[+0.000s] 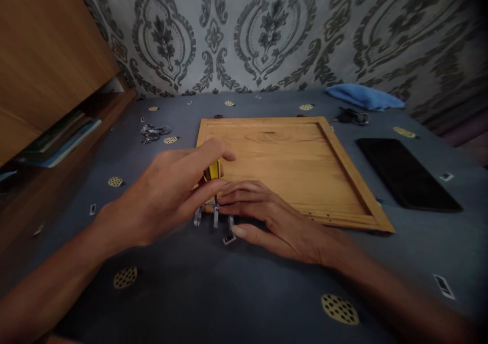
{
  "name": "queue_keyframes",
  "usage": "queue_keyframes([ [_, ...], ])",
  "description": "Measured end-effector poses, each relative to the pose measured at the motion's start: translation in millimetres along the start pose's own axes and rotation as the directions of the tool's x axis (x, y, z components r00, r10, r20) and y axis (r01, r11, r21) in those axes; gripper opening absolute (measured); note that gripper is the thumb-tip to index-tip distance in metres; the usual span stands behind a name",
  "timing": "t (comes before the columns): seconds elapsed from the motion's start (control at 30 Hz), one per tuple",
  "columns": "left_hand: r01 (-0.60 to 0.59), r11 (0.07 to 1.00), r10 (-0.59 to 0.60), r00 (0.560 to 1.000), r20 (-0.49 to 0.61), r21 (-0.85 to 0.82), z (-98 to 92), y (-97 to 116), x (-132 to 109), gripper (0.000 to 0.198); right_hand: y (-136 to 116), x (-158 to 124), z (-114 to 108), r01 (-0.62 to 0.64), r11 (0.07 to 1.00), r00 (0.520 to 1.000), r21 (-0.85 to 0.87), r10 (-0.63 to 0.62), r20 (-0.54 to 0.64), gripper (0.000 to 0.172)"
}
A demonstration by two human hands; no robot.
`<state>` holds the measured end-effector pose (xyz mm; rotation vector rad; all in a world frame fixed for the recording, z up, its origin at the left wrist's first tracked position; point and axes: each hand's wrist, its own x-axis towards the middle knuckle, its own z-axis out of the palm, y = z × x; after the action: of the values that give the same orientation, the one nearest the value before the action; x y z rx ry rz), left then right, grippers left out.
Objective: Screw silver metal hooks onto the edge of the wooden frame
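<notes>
A square wooden tray (343,161) lies on a grey patterned cloth (229,293). At its near left corner my left hand (168,196) curls its fingers around a small yellow object (214,170), mostly hidden by the fingers. Small clear or metallic pieces (213,216) stick out just below that corner. My right hand (274,222) lies beside them with fingers stretched flat along the tray's front edge, fingertips touching the spot where the left hand works. What the yellow object is cannot be made out.
A black phone (406,174) lies right of the tray. A blue cloth (362,96) and dark keys (353,115) sit at the back right. Metal bits (152,132) lie at the back left. A wooden shelf (57,130) with books stands left.
</notes>
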<state>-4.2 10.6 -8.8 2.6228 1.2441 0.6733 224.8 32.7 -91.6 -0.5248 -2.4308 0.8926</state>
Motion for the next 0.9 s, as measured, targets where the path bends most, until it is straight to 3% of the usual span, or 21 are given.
queue_keyframes([
  [0.4,0.005,0.999,-0.005,1.000,0.007,-0.033,0.8,-1.3,-1.6,0.022,0.4,0.7,1.1,-0.021,0.999,1.000,0.040,0.021,0.006,0.039],
  [0.67,-0.012,0.998,0.015,0.999,0.050,-0.064,-0.9,-0.1,-0.9,0.006,0.8,1.0,-0.7,0.002,0.999,1.000,0.053,-0.003,0.017,0.035],
  [0.9,-0.004,0.991,0.018,0.995,0.103,-0.134,-5.1,-3.6,2.6,0.008,-2.3,2.3,-2.9,-0.045,0.997,0.998,0.061,0.042,0.045,0.032],
])
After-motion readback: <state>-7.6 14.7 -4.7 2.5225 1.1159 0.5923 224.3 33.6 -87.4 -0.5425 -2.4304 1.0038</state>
